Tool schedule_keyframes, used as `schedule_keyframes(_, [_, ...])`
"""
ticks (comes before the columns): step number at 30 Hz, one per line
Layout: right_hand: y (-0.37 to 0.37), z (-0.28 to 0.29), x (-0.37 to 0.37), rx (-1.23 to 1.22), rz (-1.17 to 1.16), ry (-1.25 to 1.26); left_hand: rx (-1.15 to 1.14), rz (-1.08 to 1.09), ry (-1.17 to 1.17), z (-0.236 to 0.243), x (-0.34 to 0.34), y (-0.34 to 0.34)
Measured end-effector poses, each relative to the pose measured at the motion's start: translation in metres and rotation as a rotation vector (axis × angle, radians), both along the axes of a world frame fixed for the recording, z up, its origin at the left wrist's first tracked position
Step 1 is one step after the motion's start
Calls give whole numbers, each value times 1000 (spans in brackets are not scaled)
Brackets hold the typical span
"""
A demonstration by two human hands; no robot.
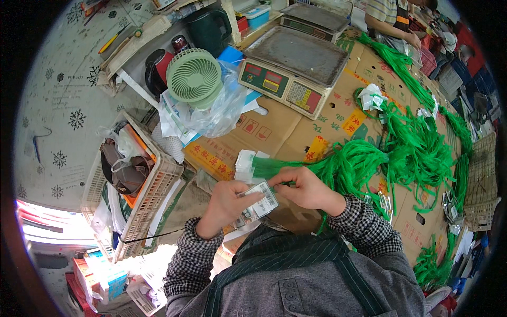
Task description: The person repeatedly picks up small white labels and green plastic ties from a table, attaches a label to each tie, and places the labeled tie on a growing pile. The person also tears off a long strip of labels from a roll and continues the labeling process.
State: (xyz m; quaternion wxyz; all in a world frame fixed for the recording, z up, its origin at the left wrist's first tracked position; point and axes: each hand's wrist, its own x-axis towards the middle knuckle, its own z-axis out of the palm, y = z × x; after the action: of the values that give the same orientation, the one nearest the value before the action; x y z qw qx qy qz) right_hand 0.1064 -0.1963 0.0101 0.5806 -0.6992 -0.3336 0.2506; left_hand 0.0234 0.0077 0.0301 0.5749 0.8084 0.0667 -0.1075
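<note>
My left hand (227,206) grips a small stack of printed labels (262,203) with barcodes, its thumb pressed on top. Beside their upper right corner, my right hand (304,188) is closed in a pinch; whatever lies between its fingertips is too small to make out. Just beyond both hands, a bundle of green mesh netting (354,158) with white tags (244,165) at its left end lies across the cardboard. A second heap of green netting (417,142) spreads to the right, also tagged white.
Flattened cardboard (259,127) covers the table. A weighing scale (296,68) stands at the back, near a green fan (194,76) and a clear plastic bag (224,105). At left is a plastic crate (163,185) holding a brown bag (124,169). Another person (388,24) works at far right.
</note>
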Motion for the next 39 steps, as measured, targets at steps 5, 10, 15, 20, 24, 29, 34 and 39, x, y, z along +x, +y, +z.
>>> schedule_keyframes(5, [1,-5,0,43,6,20,43,-22,27,-1,2,2])
schedule_keyframes(10, [4,-7,-2,30,60,183,78,-35,14,-9,4,4])
schedule_keyframes(15, [-16,-13,22,-70,61,537,79,-108,-5,-11,-2,19])
schedule_keyframes(20, [-32,-13,32,3,-37,579,-285,231,136,-23,-28,70])
schedule_keyframes(24, [-15,-4,11,-8,-201,304,-764,57,-45,-14,-44,47])
schedule_keyframes(29, [-7,5,-8,18,-205,23,-341,11,85,9,-36,-9])
schedule_keyframes(34, [-10,12,-14,-4,-127,133,-204,4,-55,0,-31,-14])
schedule_keyframes(39, [-12,10,-14,38,-61,229,-264,50,-94,-7,-33,-19])
